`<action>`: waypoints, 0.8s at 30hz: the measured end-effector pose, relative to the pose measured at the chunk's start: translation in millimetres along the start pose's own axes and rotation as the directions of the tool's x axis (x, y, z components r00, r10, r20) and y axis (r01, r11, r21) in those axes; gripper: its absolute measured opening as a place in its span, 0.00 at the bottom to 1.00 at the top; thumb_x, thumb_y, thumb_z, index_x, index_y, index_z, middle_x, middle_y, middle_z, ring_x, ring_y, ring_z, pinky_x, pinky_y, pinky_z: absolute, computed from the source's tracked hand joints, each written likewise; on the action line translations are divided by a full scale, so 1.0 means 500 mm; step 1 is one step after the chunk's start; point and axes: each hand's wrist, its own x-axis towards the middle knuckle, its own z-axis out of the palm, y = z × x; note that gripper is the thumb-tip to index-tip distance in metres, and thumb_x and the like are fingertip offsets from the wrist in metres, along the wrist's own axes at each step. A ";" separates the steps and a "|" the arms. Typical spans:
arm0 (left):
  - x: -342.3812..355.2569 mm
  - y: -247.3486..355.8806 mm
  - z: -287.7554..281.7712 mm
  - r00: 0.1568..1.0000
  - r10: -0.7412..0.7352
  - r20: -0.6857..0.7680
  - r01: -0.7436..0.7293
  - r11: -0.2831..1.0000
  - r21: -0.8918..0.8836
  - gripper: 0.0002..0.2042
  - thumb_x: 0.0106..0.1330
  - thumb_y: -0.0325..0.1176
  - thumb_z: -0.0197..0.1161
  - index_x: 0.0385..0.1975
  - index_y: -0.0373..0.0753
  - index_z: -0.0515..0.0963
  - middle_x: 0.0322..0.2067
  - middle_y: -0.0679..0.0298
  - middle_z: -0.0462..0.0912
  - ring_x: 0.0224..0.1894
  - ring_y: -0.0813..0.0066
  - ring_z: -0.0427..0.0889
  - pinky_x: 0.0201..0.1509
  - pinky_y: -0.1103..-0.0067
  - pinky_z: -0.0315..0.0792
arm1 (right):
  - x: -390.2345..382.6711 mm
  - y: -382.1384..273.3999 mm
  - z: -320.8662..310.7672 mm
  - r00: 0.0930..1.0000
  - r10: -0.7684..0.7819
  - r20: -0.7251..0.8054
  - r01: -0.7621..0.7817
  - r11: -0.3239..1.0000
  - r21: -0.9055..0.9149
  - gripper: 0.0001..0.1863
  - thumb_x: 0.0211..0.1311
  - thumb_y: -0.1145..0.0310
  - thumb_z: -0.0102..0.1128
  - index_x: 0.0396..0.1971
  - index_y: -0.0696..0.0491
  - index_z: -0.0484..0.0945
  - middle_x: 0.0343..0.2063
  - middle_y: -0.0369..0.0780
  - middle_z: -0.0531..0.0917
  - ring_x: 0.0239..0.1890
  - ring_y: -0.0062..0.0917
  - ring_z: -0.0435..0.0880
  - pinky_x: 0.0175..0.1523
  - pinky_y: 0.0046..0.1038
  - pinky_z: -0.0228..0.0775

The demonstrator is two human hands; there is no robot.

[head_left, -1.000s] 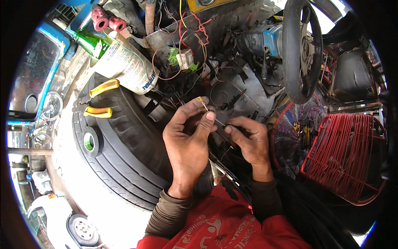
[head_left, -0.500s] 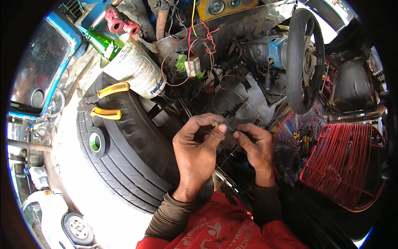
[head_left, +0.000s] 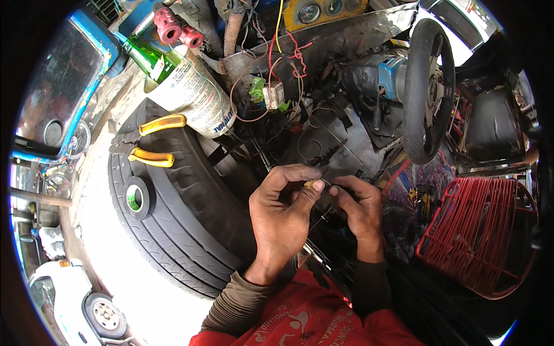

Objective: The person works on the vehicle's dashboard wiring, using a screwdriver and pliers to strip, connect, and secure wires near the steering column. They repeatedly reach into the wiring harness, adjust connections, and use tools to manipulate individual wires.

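Observation:
My left hand (head_left: 281, 216) is closed in a pinch on a small yellowish piece (head_left: 310, 184), too small to name for sure. Close beside it, my right hand (head_left: 360, 212) pinches a thin wire (head_left: 326, 183) between thumb and forefinger. The wire runs across the short gap between the two hands. To the left, a pair of pliers with yellow handles (head_left: 163, 123) lies spread on a black tyre (head_left: 173, 230). Nearer me on the same tyre rests a roll of black tape (head_left: 148, 202) with a green core.
A white container (head_left: 190, 95) with a green bottle (head_left: 147, 56) in it stands beyond the tyre. Loose wires (head_left: 271, 55) hang ahead, near a yellow gauge panel (head_left: 346, 7). At right are a steering wheel (head_left: 412, 98) and a red corded seat (head_left: 476, 236).
The whole view has shifted slightly, so things sit a little to the right and lower. Both hands keep their pinch, and the yellowish piece shows more clearly at my left fingertips.

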 end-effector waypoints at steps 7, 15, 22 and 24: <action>-0.001 -0.003 -0.005 1.000 0.028 0.014 -0.029 0.999 0.045 0.05 0.66 0.21 0.70 0.40 0.31 0.83 0.39 0.63 0.84 0.36 0.79 0.83 0.42 0.82 0.79 | 0.001 0.002 0.004 1.000 0.022 -0.019 -0.023 0.999 -0.026 0.09 0.67 0.70 0.68 0.39 0.61 0.85 0.27 0.32 0.83 0.27 0.11 0.75 0.31 0.17 0.64; 0.000 -0.001 -0.004 1.000 0.023 0.020 -0.024 0.999 0.043 0.05 0.66 0.21 0.70 0.40 0.31 0.83 0.40 0.62 0.84 0.37 0.79 0.83 0.42 0.81 0.79 | 0.001 -0.002 0.000 1.000 0.015 -0.006 -0.016 0.999 -0.028 0.09 0.65 0.71 0.69 0.38 0.61 0.85 0.25 0.31 0.82 0.27 0.11 0.75 0.31 0.17 0.64; -0.001 -0.002 0.000 1.000 0.003 0.007 -0.003 1.000 0.005 0.06 0.64 0.20 0.70 0.39 0.35 0.85 0.40 0.68 0.84 0.35 0.86 0.75 0.38 0.86 0.69 | 0.001 0.002 0.001 1.000 0.018 -0.023 -0.019 0.999 -0.041 0.09 0.64 0.73 0.69 0.39 0.62 0.84 0.29 0.32 0.83 0.31 0.11 0.76 0.35 0.18 0.67; -0.001 -0.002 0.000 1.000 -0.002 0.011 0.002 1.000 -0.009 0.06 0.64 0.20 0.70 0.39 0.35 0.85 0.40 0.67 0.84 0.36 0.86 0.76 0.38 0.86 0.69 | 0.001 0.006 0.000 1.000 -0.005 -0.015 0.005 1.000 -0.018 0.09 0.65 0.73 0.69 0.39 0.62 0.84 0.29 0.32 0.83 0.32 0.11 0.76 0.35 0.17 0.67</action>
